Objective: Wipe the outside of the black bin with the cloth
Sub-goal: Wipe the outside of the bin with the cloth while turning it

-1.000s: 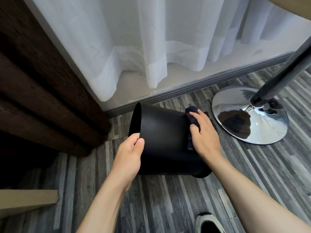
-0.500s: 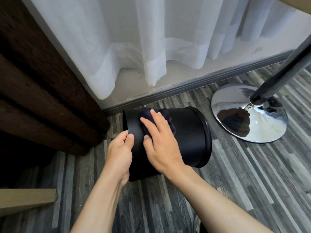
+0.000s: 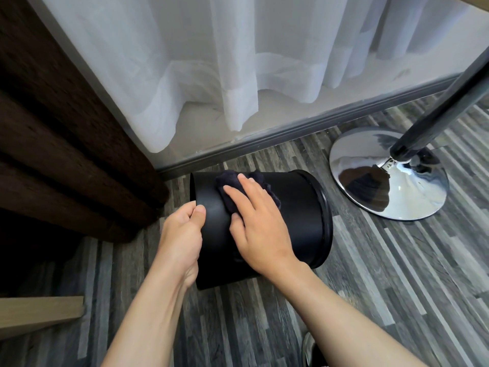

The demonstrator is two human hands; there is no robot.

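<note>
The black bin (image 3: 296,207) lies on its side on the grey plank floor, open mouth to the left and base to the right. My left hand (image 3: 182,234) grips the rim at the mouth, thumb on the outer wall. A dark cloth (image 3: 230,184) is bunched on the upper side wall. My right hand (image 3: 256,223) lies flat on top of it with fingers spread, pressing it against the bin. Part of the cloth is hidden under that palm.
A chrome pedestal base (image 3: 389,176) with a dark pole (image 3: 444,102) stands just right of the bin. White sheer curtain (image 3: 238,62) and a grey skirting lie behind. A dark brown drape (image 3: 66,144) hangs at left, a wooden edge (image 3: 39,311) at lower left, a shoe tip (image 3: 312,350) at the bottom.
My right hand slid the cloth from the bin's base end leftward along the side wall to near the mouth. The bin's base end has swung round towards me, while my left hand kept hold of the rim.
</note>
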